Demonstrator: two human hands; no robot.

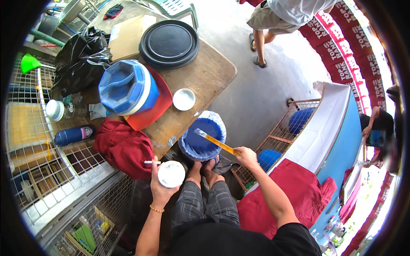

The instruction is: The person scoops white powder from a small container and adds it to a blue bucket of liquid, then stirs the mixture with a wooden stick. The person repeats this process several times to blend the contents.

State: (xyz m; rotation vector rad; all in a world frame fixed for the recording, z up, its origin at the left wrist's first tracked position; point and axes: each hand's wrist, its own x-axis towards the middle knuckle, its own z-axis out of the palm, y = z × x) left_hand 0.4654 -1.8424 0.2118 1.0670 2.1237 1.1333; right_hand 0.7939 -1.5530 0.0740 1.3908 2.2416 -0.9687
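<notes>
In my right hand [247, 157] is the end of a long yellow-handled spatula [218, 144]. Its pale flat tip is over the blue contents of a bucket [219, 122] that stands between the table corner and my feet. My left hand [161, 192] is closed around a small round white tub [171, 174], to the left of the bucket and nearer to me. A thin white stick [150, 162] pokes out by the fingers of that hand; its kind is unclear. What the tub holds looks white.
The wooden table [213, 72] carries a black round lid [169, 44], a blue jug [128, 87] on a red tray [164, 91], and a white bowl [184, 99]. Red cloth [121, 147] hangs at left, wire racks beside it. Another person [277, 21] stands beyond.
</notes>
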